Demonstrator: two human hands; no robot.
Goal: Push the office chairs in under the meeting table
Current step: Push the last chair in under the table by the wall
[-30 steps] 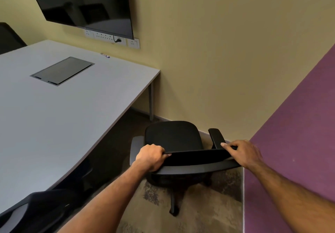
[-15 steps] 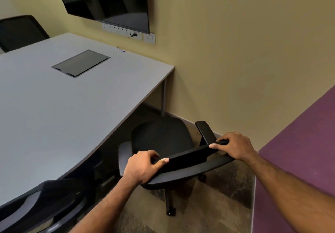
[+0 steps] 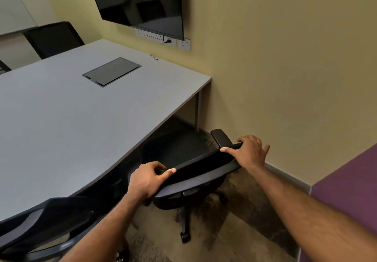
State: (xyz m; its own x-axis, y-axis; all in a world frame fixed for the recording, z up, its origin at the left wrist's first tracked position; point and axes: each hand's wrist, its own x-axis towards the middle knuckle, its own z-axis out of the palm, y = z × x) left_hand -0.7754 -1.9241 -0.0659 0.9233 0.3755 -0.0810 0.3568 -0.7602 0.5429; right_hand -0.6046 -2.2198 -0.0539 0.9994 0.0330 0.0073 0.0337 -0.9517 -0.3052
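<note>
A black office chair (image 3: 200, 170) stands at the near-right side of the grey meeting table (image 3: 81, 119), its seat partly under the table edge. My left hand (image 3: 146, 179) grips the left end of the backrest's top rim. My right hand (image 3: 250, 152) holds the right end of that rim, fingers partly spread, beside the right armrest (image 3: 220, 137). A second black chair (image 3: 40, 227) sits at the lower left, its back against the table edge. A third chair (image 3: 55, 38) stands at the table's far side.
A black wall screen (image 3: 140, 2) hangs above a row of sockets (image 3: 163, 39) on the yellow wall. A cable hatch (image 3: 112, 71) lies in the tabletop. A table leg (image 3: 197, 108) stands near the wall. A purple panel (image 3: 346, 200) borders the right side.
The chair has rolled left and forward, turning its seat in under the table edge. Both hands kept their hold on the backrest rim; the right hand's fingers have spread a little.
</note>
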